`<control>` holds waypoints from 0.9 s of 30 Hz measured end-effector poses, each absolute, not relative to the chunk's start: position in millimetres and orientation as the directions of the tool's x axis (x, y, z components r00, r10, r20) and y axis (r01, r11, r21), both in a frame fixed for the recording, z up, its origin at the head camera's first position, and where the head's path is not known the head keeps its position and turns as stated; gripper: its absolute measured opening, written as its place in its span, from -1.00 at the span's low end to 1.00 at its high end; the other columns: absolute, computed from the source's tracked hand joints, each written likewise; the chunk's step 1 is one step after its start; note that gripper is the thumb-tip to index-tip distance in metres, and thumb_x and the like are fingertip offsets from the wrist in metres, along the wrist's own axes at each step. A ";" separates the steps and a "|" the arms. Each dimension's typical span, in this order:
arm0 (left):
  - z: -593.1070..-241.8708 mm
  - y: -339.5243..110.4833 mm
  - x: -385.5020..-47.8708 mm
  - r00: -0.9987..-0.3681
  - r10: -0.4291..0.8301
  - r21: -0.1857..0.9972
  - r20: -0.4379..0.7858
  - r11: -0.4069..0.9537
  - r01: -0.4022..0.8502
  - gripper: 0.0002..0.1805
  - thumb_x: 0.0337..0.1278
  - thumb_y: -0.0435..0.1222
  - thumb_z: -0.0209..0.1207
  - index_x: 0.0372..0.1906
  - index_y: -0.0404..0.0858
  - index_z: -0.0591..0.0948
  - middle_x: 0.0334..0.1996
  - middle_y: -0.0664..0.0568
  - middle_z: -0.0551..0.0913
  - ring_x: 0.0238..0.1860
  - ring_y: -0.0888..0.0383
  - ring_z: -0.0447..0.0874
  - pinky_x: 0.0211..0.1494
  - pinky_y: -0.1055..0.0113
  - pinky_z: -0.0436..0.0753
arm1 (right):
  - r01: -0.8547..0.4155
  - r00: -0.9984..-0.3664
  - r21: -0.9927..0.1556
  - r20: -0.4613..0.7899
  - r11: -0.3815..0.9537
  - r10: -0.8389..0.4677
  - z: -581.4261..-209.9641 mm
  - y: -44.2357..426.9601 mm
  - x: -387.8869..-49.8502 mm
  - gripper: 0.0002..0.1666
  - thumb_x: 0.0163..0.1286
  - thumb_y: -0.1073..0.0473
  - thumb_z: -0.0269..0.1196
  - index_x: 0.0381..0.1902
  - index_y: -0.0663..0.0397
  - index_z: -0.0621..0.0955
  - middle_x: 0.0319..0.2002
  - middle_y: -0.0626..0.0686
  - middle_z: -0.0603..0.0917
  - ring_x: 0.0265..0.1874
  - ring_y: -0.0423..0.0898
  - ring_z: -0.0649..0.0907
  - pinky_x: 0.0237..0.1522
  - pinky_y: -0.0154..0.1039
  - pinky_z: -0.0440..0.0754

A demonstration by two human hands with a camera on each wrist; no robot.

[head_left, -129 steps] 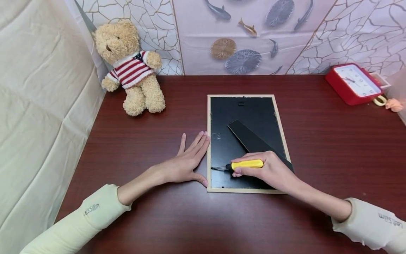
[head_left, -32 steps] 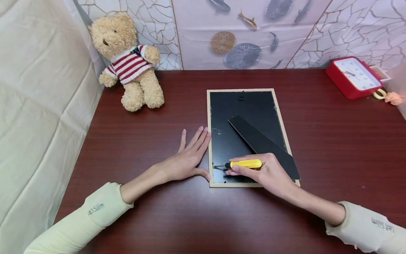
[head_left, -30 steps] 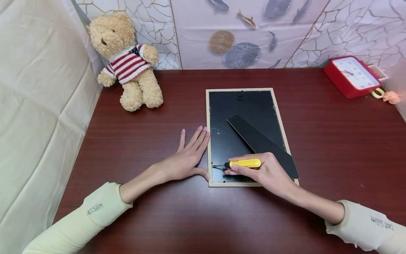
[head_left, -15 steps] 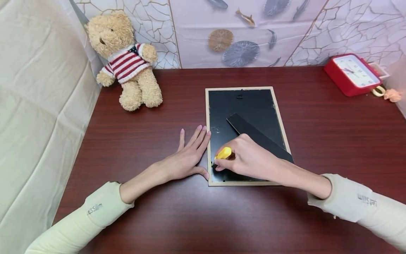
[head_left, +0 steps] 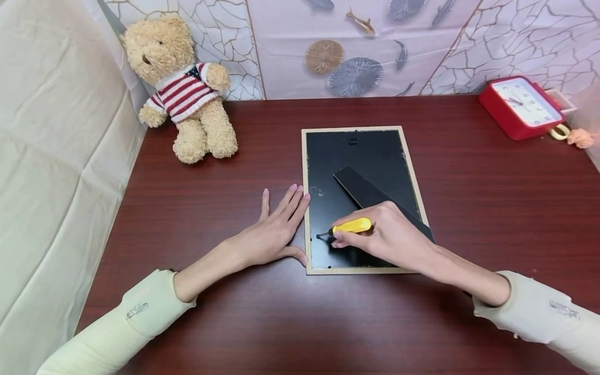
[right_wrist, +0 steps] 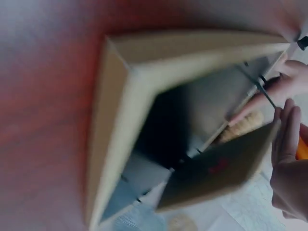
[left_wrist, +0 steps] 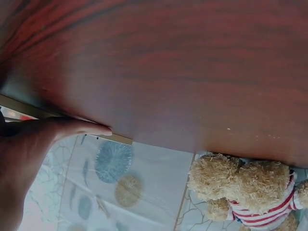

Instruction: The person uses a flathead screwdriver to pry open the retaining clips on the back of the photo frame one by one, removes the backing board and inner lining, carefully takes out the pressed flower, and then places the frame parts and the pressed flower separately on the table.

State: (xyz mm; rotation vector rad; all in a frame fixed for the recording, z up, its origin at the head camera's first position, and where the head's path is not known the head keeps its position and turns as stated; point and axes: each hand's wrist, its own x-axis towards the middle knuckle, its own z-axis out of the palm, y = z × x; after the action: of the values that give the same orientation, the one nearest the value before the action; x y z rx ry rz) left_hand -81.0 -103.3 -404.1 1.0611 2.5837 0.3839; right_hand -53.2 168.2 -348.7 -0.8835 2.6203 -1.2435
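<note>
A picture frame [head_left: 351, 271] with a pale wooden rim lies back side up, its black backing [head_left: 375, 151] showing. The black easel leg [head_left: 358, 185] sticks out slantwise from the backing. My right hand [head_left: 389, 234] pinches a screwdriver [head_left: 353, 225] by its yellow handle. Its dark tip points left over the backing, a little right of a small black tab [head_left: 311, 239] at the left rim. My left hand [head_left: 269, 234] lies with fingers straight and spread, fingertips and thumb against the frame's left side. In the right wrist view the screwdriver shaft [right_wrist: 262, 89] crosses the frame.
A teddy bear [head_left: 183, 99] in a striped sweater sits at the back left of the dark red wooden table [head_left: 262, 317]. A red clock [head_left: 520, 107] stands at the back right, near an orange scrap [head_left: 581, 138]. Patterned cloth [head_left: 347, 62] hangs behind.
Half a second ago the screwdriver handle was tilted up, tip at the left rim's tab; now it is lower and the tip has moved off to the right. My left hand stays put.
</note>
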 end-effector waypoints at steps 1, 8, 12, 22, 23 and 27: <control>-404.9 -103.9 -80.9 -0.673 0.714 0.361 -0.193 0.689 0.628 0.42 0.23 0.27 0.39 0.78 -0.44 -0.17 0.79 -0.35 -0.29 0.82 -0.22 -0.46 0.59 -0.63 -0.41 | -0.428 -0.840 -0.750 0.125 0.504 -0.528 -351.0 170.2 -53.9 -0.78 0.35 0.32 0.56 -0.05 0.13 0.90 -0.21 -0.07 0.92 -0.27 -0.28 0.88 -0.22 -0.44 0.75; -407.5 -104.8 -81.2 -0.672 0.718 0.352 -0.182 0.685 0.637 0.42 0.23 0.28 0.39 0.78 -0.43 -0.17 0.80 -0.34 -0.27 0.82 -0.23 -0.44 0.63 -0.59 -0.38 | -0.190 -0.864 -0.882 -0.058 0.431 -0.499 -363.3 178.7 -58.8 -0.73 0.42 0.27 0.53 0.05 0.10 0.88 -0.19 -0.09 0.93 -0.21 -0.23 0.90 -0.18 -0.43 0.76; -407.5 -104.0 -81.4 -0.673 0.716 0.346 -0.184 0.689 0.637 0.44 0.21 0.29 0.40 0.78 -0.43 -0.16 0.80 -0.34 -0.27 0.82 -0.22 -0.44 0.64 -0.58 -0.38 | -0.082 -0.864 -0.907 -0.141 0.412 -0.482 -366.2 182.2 -61.3 -0.72 0.44 0.25 0.51 0.08 0.12 0.87 -0.13 -0.02 0.92 -0.17 -0.20 0.91 -0.16 -0.44 0.74; -407.7 -102.0 -79.6 -0.676 0.721 0.341 -0.151 0.680 0.649 0.40 0.20 0.24 0.40 0.76 -0.50 -0.10 0.78 -0.41 -0.22 0.81 -0.28 -0.39 0.67 -0.54 -0.34 | -0.357 -0.786 -0.820 0.005 0.447 -0.618 -342.3 154.6 -71.6 -0.86 0.41 0.31 0.50 -0.10 0.14 0.90 -0.35 -0.19 0.90 -0.29 -0.31 0.87 -0.33 -0.40 0.68; -408.2 -101.8 -79.7 -0.675 0.723 0.339 -0.148 0.678 0.652 0.40 0.20 0.24 0.41 0.76 -0.50 -0.10 0.78 -0.42 -0.21 0.81 -0.28 -0.38 0.67 -0.54 -0.33 | -0.368 -0.775 -0.813 -0.001 0.451 -0.632 -339.4 150.6 -72.9 -0.87 0.41 0.34 0.47 -0.12 0.16 0.90 -0.38 -0.19 0.90 -0.32 -0.30 0.87 -0.37 -0.39 0.66; -409.8 -100.7 -80.4 -0.674 0.724 0.337 -0.144 0.677 0.655 0.39 0.22 0.23 0.40 0.76 -0.50 -0.09 0.78 -0.42 -0.20 0.81 -0.28 -0.37 0.67 -0.54 -0.32 | -0.483 -0.726 -0.714 0.002 0.507 -0.688 -329.9 132.4 -78.8 -0.88 0.40 0.34 0.43 -0.34 0.15 0.88 -0.49 -0.17 0.86 -0.54 -0.33 0.75 -0.47 -0.37 0.56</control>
State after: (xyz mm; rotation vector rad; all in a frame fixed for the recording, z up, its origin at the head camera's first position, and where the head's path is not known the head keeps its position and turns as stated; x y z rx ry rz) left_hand -80.4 -100.7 -409.8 1.1033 2.6255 0.3754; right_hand -78.8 132.4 -329.9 -0.9865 2.4702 -1.0390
